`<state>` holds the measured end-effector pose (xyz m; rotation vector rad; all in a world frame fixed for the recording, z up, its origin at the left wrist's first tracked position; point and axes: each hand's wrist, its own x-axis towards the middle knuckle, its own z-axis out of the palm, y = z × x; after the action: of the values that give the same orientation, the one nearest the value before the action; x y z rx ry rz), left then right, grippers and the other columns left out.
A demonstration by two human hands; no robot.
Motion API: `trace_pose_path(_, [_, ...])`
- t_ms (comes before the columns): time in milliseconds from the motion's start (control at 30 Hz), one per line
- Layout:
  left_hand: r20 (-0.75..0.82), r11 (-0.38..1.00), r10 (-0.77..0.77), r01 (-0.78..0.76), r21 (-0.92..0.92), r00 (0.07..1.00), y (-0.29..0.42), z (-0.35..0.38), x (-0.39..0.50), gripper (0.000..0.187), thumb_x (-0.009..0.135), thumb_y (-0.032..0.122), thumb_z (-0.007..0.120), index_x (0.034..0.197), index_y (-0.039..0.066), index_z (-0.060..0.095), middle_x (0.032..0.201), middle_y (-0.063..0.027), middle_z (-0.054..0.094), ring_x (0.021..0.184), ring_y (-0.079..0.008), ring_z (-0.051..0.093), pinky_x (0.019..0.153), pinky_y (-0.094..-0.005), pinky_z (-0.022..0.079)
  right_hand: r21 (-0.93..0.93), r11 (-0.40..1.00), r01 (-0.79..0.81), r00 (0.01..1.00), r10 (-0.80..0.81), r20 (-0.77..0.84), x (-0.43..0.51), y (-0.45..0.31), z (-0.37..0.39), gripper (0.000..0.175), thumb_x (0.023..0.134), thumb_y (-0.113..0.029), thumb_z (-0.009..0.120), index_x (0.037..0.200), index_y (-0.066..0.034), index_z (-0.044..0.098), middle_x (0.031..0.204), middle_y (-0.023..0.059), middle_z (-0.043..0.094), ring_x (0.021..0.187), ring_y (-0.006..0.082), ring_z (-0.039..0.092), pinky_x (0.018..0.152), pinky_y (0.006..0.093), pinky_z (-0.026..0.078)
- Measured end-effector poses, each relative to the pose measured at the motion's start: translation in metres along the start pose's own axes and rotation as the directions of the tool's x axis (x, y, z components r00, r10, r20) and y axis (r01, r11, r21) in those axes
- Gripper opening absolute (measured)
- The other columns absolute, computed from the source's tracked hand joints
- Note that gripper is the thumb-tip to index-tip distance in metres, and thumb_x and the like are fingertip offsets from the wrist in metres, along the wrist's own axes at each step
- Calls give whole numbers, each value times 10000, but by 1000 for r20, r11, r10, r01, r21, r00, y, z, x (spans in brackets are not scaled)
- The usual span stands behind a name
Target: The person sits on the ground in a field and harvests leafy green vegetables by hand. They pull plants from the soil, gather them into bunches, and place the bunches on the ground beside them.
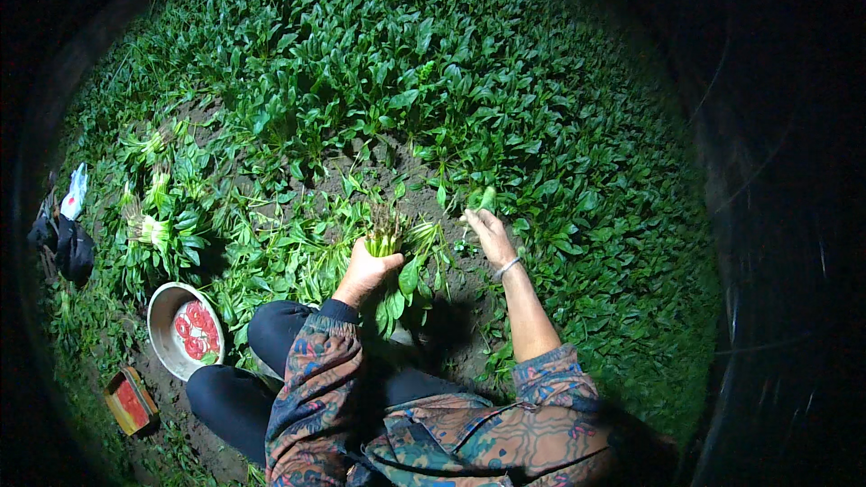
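Note:
My left hand (371, 269) grips a bunch of leafy greens (384, 243), which look like spinach. Its roots point away from me and its leaves hang below my hand. To the right, my right hand (492, 237) is over the plants at the edge of the bare soil. A blurred green leaf (484, 199) shows at its fingertips; whether the fingers hold it or it is loose, I cannot tell. Loose pulled greens (425, 235) lie just right of the bunch.
Growing greens (419, 67) fill the ground ahead and right. Tied bunches (154, 231) lie at left. Nearer stand a pale basin (162, 331) holding red ties (196, 331) and a small yellow box (130, 402). A dark bag (71, 250) and a plastic bag (75, 193) sit far left.

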<state>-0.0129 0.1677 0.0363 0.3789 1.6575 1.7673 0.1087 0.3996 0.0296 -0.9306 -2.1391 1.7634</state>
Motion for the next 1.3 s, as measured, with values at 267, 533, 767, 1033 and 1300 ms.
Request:
trace_pose_path(267, [29,989,-74,70,133,997,-1,5,-3,370,642,38,750,976,-9,598,847,-35,640,738,-131,599,701,-277,502,-17,956,292,950,-289,116,-25,-30,35,111,765,-46,724,845,-23,650,773,-9,627,685,51,550,626,206,464])
trace_pose_path(533, [28,998,-17,15,53,999,-1,-4,0,315,649,53,740,925,7,595,812,-22,624,708,-132,584,683,-285,492,378,917,126,987,-77,-142,-14,-29,17,110,897,-131,610,852,-46,557,776,36,614,672,122,628,528,229,518])
trace_pose_path(767, [108,998,-67,67,4,992,0,-3,0,260,674,37,704,907,19,593,798,-8,608,697,-120,572,657,-277,481,91,950,299,939,-310,152,-25,-28,25,154,801,21,653,954,8,661,925,56,648,851,131,611,731,251,509])
trace_pose_path(1033, [173,977,-100,129,-168,980,3,-10,0,311,680,70,681,967,66,561,827,18,577,729,-114,552,658,-271,468,-867,301,397,723,-685,94,-20,-36,-4,147,725,-66,668,867,-81,704,1059,110,603,943,283,574,824,373,466])
trace_pose_path(1300, [257,886,-157,251,-391,953,1,-4,-5,306,691,32,614,993,54,569,814,14,585,689,-121,573,649,-281,492,388,903,186,894,-319,315,-24,-43,12,317,823,-48,642,1138,-40,621,1013,-13,597,864,51,521,723,212,447])
